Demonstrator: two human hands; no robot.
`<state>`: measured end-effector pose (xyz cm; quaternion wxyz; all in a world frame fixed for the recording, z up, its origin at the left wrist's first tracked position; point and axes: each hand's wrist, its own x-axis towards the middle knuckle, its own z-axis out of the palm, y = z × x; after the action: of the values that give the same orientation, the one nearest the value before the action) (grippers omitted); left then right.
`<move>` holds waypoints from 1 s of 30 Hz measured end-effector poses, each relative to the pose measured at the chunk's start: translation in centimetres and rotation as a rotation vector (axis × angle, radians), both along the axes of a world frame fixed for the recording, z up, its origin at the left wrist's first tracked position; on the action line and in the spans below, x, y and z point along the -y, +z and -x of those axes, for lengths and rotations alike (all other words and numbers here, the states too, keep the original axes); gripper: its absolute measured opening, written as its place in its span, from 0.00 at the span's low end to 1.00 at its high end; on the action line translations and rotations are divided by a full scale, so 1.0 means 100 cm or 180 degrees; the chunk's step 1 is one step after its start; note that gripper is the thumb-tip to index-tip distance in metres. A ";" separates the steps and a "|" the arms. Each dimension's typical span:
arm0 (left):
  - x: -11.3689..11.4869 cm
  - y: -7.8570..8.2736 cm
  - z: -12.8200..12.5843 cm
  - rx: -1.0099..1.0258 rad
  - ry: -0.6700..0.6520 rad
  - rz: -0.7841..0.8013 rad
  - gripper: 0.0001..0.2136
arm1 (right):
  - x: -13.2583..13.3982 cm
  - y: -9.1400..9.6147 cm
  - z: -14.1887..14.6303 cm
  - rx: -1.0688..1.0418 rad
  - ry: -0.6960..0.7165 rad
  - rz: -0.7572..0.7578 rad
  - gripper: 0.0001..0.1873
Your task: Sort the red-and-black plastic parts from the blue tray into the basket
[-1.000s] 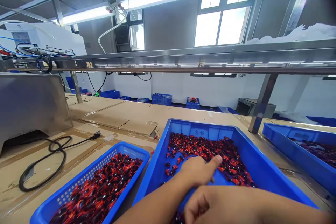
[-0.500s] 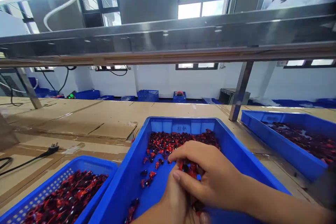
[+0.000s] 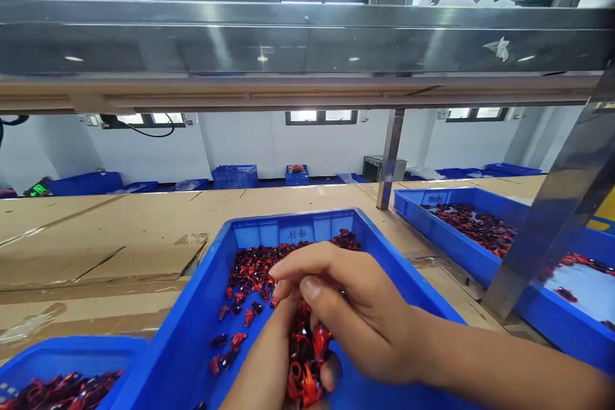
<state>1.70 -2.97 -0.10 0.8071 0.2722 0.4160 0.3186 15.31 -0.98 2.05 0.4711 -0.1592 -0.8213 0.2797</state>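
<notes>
While the view has swung to the right since a second ago, the left hand now lies palm up in the middle blue bin near the counter's front edge, cupping red-black parts. The right hand, which pointed before, has its grip closed, pinching parts above that heap.

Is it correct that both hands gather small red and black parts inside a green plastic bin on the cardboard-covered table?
Not quite: the bin is blue, not green, as the head view shows. The rest holds: the left hand and right hand gather small red and black parts inside it, on the cardboard-covered table.
</notes>
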 end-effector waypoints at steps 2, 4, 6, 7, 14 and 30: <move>-0.002 -0.001 -0.001 -0.0165 0.0057 -0.0102 0.26 | 0.000 -0.003 0.001 -0.0149 -0.0045 -0.0064 0.19; -0.005 -0.001 -0.001 -0.0253 0.0138 -0.0210 0.27 | 0.000 -0.006 0.001 -0.0333 -0.0179 -0.0081 0.21; -0.007 0.001 0.000 -0.0283 0.0203 -0.0390 0.27 | -0.002 -0.005 0.000 -0.0505 -0.0405 -0.0151 0.21; -0.008 0.003 0.001 -0.0272 0.0212 -0.0502 0.26 | -0.003 -0.004 -0.001 -0.0534 -0.0541 -0.0197 0.18; -0.015 0.012 0.021 0.0166 -0.0033 -0.0858 0.27 | -0.010 0.011 -0.008 -0.0057 -0.1290 -0.1098 0.11; -0.016 0.004 0.037 0.1272 0.0159 -0.1602 0.14 | -0.024 0.020 -0.018 -0.0630 -0.0681 0.1691 0.06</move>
<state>-1.96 -1.32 0.26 0.7721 0.3851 0.1640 0.4783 17.11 1.40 4.08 0.5175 -0.3345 -0.6480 0.4477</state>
